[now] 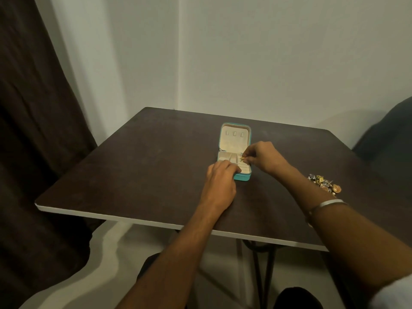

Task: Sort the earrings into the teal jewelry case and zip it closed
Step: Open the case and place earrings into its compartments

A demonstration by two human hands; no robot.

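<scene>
The teal jewelry case point(243, 177) lies open in the middle of the dark table, its cream lid point(234, 139) tipped back with three small tabs showing. My left hand point(220, 181) rests on the case's near left corner, fingers over the rim. My right hand point(265, 158) hovers over the right compartments, its fingertips pinching a small gold earring point(242, 158). A pile of loose earrings point(323, 184) sits on the table to the right, behind my right forearm.
The dark square table point(145, 175) has a white front edge. A brown curtain point(33, 130) hangs at the left and a dark chair back point(390, 134) stands at the right. A silver bangle point(327, 205) circles my right wrist.
</scene>
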